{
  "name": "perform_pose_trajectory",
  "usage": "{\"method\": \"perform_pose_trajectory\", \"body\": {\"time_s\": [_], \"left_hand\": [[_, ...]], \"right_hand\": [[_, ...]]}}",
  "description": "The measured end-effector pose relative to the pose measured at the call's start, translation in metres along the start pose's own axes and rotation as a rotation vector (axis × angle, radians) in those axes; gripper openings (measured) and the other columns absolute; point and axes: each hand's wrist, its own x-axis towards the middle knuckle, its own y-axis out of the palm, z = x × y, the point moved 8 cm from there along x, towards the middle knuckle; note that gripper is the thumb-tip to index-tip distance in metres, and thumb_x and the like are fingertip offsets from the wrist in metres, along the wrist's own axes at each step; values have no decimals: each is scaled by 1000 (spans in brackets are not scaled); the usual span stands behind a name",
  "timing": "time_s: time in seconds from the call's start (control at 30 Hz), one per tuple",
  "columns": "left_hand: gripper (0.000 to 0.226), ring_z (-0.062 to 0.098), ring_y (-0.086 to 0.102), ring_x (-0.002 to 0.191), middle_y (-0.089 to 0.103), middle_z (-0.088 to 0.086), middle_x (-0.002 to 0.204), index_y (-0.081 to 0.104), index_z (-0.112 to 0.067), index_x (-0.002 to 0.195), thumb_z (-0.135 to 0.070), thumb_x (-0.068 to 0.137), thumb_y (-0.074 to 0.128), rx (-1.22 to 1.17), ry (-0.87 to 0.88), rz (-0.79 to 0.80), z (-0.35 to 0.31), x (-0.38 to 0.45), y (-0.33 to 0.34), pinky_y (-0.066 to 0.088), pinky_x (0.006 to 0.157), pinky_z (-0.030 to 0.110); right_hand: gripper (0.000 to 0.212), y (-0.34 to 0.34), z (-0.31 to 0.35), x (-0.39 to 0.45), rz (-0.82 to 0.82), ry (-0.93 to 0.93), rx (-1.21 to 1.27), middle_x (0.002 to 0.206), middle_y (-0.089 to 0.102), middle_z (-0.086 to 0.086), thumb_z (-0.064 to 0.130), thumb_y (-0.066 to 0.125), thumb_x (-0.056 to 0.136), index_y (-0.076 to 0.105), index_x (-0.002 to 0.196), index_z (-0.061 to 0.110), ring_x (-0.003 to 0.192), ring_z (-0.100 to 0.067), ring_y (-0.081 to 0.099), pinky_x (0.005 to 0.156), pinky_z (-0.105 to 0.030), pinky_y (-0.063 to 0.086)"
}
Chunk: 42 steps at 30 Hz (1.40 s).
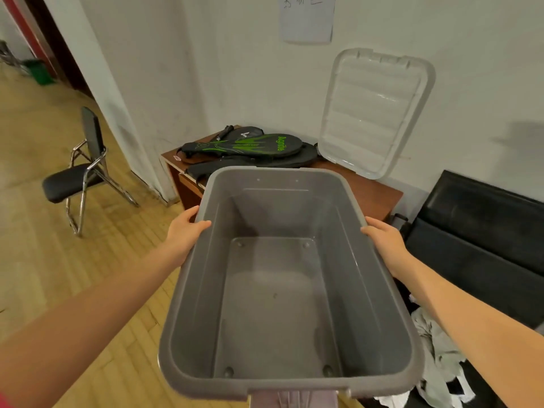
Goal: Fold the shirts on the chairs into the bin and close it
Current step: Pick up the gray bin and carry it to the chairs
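A yellowish wood-plank floor (59,275) runs left toward a doorway, and a scuffed white wall (235,69) stands at the far side with a sheet of paper (306,17) stuck high on it. Against that wall sits a low reddish-brown wooden table (374,192) carrying black racket bags with green print (250,145). A clear ribbed plastic lid (374,110) leans upright on the table against the wall. A black padded folding chair with a chrome frame (79,175) stands far left; a black leather seat (482,231) lies to the right, with crumpled white and black cloth (438,357) near it.

The grey rectangular plastic bin (203,304), smooth-walled with rounded corners and nothing inside, fills the near centre. The left hand (184,234) grips its left rim, thumb curled over the edge. The right hand (384,240) grips the right rim likewise.
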Motion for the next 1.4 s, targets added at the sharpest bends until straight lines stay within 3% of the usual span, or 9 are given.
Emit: {"method": "perform_pose_trajectory", "body": {"time_s": [0.07,0.13,0.3,0.47,0.73,0.97,1.2,1.3,1.4], "left_hand": [[60,17,55,98,50,6,139,40,-24,146,-21,91,62,11,-1,-18,5,-21,-1,47,89,38],[59,15,58,89,54,6,136,40,-25,146,-21,91,62,-2,-20,-57,9,-44,2,48,84,36],[60,20,62,91,57,7,131,40,-28,145,-22,90,64,-40,-74,-165,19,-111,24,52,85,38],[58,17,68,80,69,6,105,43,-29,143,-16,90,63,-130,-91,-286,24,-200,68,55,74,33],[54,14,67,72,69,0,89,46,-28,140,-13,91,62,-161,-157,-403,18,-304,106,50,61,25],[51,22,71,77,72,1,88,49,-32,137,-14,90,61,-184,-226,-435,53,-352,106,55,71,33],[53,19,68,76,68,0,89,44,-30,141,-13,92,59,-190,-274,-455,97,-382,81,50,60,28],[53,20,67,78,67,1,94,43,-30,142,-14,93,58,-169,-297,-431,123,-383,65,51,61,29],[54,22,69,81,69,2,97,42,-30,142,-16,93,59,-166,-321,-379,158,-375,51,56,74,38]], "right_hand": [[33,-6,-5,-8,25,1,18,90,62,10,7,50,95,60,119,27,82,-13,62,68,-30,49],[35,-14,-9,-13,66,-4,7,91,62,9,6,48,95,59,121,26,82,-12,61,64,-27,48],[37,-47,-17,-14,188,-75,-46,110,67,-2,2,47,92,65,121,17,88,-15,64,67,-27,50],[46,-99,-33,-15,287,-113,-19,131,58,-5,4,50,94,51,139,12,103,-19,59,71,-25,47],[44,-151,-50,-32,386,-103,-57,118,57,-3,2,47,96,49,139,9,76,1,52,59,-16,42],[46,-146,-81,-49,464,-63,-134,133,57,-8,4,50,95,49,140,10,83,-5,58,62,-20,46],[45,-108,-102,-89,534,-38,-152,93,64,10,5,54,93,52,138,12,73,-5,65,54,-18,49],[49,-90,-121,-104,531,-8,-162,97,66,5,6,54,93,48,141,13,80,-12,67,60,-24,51],[47,-71,-148,-118,507,17,-179,106,68,-2,7,53,94,50,139,15,84,-15,69,63,-25,53]]}}
